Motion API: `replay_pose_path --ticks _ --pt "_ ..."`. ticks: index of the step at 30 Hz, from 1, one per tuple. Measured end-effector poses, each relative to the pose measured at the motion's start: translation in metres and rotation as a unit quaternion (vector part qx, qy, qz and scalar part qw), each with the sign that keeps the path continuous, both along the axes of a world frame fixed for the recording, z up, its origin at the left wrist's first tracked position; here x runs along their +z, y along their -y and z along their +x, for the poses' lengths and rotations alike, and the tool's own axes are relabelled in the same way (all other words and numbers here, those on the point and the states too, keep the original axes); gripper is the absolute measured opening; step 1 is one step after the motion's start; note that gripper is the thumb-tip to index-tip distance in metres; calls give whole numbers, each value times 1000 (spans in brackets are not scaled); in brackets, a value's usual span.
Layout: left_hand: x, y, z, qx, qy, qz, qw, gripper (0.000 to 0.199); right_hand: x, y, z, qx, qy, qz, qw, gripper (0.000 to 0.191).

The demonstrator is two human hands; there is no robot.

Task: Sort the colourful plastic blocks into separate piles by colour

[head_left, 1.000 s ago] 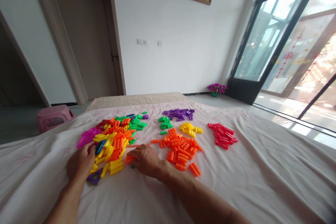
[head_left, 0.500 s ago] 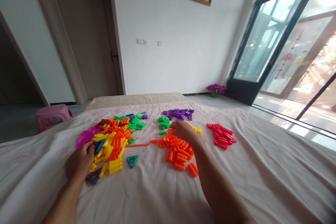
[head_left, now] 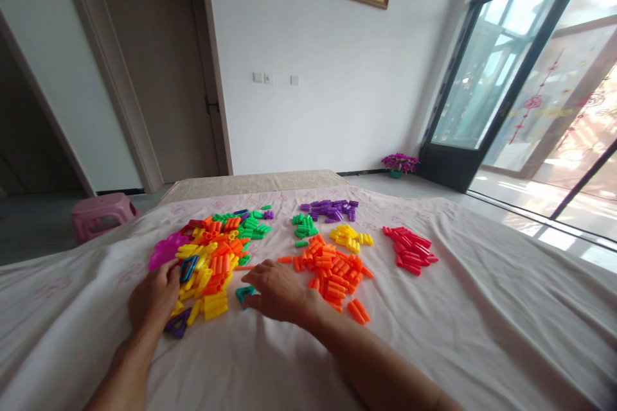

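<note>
Back from the far side of the orange heap, my right hand is now at the teal triangle at 11 o'clock, its thumb and fingers apart; whether they touch it I can't tell. At 10 o'clock, nearest me, a purple triangle lies on the pale cloth. Just beyond, my left hand has its fingertips at a blue piece by the mixed heap; I can't tell if they grip it. A magenta dish sits against that heap. The orange heap is at 12 o'clock, a red pile at 1. Farther off towards 12 come yellow, green and purple piles. Beyond the cloth, a pink stool stands towards 10 and potted flowers at 1.
</note>
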State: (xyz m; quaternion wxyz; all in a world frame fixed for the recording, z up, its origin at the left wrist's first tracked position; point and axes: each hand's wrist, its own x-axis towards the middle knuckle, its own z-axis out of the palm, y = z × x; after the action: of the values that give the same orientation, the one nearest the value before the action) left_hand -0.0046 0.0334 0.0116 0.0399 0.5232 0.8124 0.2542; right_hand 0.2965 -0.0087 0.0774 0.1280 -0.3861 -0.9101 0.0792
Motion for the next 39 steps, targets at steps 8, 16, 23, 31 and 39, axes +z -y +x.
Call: replay_pose_path --ticks 8,16,23,31,39 --pt "0 2 15 -18 13 9 1000 59 -11 0 -8 -23 64 5 998 19" --pt "-4 3 36 -37 29 54 997 53 13 -10 19 -112 60 -4 992 37" --pt "5 11 59 -71 11 88 994 50 -19 -17 -5 -78 -101 45 991 59" --pt "10 11 43 8 164 86 983 50 -30 -23 -4 -85 -135 -22 987 32" --pt "-2 2 10 42 28 2 999 61 9 -39 29 -138 -166 -34 976 27"
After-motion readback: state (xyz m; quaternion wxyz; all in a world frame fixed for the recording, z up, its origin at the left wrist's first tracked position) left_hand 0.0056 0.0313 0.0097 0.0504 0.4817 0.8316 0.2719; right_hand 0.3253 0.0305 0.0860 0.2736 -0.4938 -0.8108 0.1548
